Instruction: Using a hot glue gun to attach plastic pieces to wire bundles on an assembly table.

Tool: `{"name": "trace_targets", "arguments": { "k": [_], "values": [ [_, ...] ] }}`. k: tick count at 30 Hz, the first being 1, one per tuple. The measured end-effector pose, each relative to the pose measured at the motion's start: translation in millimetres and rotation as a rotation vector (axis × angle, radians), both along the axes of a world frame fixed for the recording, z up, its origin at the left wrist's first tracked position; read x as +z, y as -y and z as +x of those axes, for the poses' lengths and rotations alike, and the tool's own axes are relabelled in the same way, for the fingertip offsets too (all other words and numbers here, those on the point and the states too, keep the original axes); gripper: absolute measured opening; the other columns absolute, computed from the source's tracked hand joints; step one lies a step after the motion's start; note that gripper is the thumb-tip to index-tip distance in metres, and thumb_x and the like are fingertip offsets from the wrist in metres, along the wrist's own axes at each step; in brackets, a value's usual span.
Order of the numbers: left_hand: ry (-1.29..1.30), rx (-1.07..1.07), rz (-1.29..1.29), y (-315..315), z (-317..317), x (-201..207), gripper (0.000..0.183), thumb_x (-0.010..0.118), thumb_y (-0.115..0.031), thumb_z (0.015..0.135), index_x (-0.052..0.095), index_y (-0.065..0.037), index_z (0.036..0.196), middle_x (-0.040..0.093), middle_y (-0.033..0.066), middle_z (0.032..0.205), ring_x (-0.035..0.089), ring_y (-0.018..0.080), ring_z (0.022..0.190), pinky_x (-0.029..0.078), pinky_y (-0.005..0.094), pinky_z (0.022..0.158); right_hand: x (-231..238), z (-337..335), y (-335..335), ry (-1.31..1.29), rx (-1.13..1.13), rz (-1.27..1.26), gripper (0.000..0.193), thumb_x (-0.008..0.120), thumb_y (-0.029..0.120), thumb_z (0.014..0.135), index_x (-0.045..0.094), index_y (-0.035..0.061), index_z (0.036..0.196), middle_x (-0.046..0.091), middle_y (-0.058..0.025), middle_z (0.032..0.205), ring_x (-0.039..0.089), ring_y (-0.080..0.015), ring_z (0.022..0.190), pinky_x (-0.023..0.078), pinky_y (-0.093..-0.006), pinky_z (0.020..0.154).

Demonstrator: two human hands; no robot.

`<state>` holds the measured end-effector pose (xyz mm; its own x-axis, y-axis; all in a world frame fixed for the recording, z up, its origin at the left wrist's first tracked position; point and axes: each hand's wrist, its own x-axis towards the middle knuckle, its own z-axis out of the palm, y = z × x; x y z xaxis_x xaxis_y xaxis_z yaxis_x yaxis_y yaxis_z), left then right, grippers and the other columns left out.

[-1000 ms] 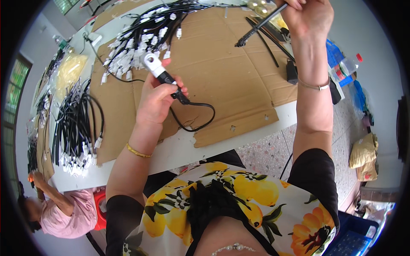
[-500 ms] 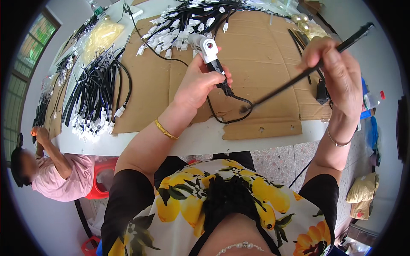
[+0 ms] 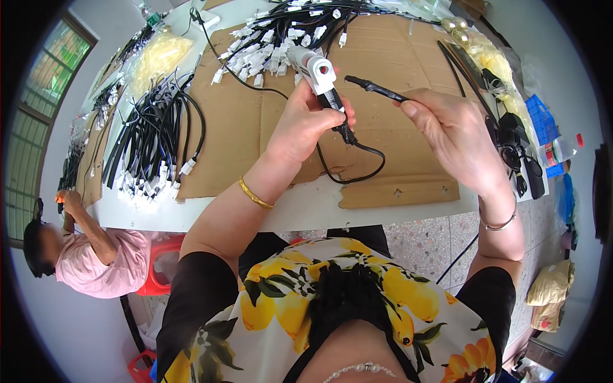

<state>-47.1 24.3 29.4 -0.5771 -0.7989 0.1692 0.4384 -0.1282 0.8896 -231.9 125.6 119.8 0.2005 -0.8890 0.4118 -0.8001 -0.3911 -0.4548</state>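
Observation:
My left hand [image 3: 305, 124] is wrapped round the black handle of a white hot glue gun [image 3: 317, 71], held above the cardboard with its round rear hole turned toward me. A black cord [image 3: 383, 163] loops down from the handle. Between the thumb and fingers of my right hand [image 3: 456, 131] is a black glue stick [image 3: 377, 88], its rough, narrower end pointing left at the gun and apart from it. Much of the stick's length is hidden by my right hand.
Cardboard [image 3: 408, 134] covers the white table. Bundles of black cables with white connectors lie at left [image 3: 150, 127] and at the far side [image 3: 274, 51]. Black rods [image 3: 452, 67], adapters [image 3: 511, 127] and a blue basket [image 3: 541, 121] are at right. A person in pink [image 3: 105, 265] sits at left.
My right hand has come down and to the left, turning the glue stick so its rough end points at the gun. The left hand still grips the glue gun, nearly unmoved.

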Motion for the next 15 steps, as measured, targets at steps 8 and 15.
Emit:
{"name": "trace_targets", "arguments": {
  "k": [8,15],
  "values": [
    [0.087,0.094,-0.09,-2,-3,0,0.041,0.056,0.01,0.066,0.039,-0.002,0.101,0.058,0.0107,0.081,0.059,0.0187,0.075,0.047,0.0294,0.068,-13,6,13,-0.056,-0.003,-0.094,0.017,0.053,0.013,0.085,0.058,-0.0029,0.086,0.052,-0.0173,0.063,0.049,-0.0316,0.053,0.039,-0.0341,0.049],
    [0.106,0.183,-0.074,-1,-3,-3,0.041,0.061,0.008,0.068,0.04,0.0,0.102,0.057,0.0098,0.083,0.06,0.0169,0.074,0.049,0.0269,0.066,-14,6,15,-0.07,-0.039,-0.077,0.018,0.053,0.015,0.085,0.058,-0.0029,0.086,0.051,-0.0175,0.062,0.049,-0.0327,0.054,0.039,-0.0344,0.05]
  ]
}}
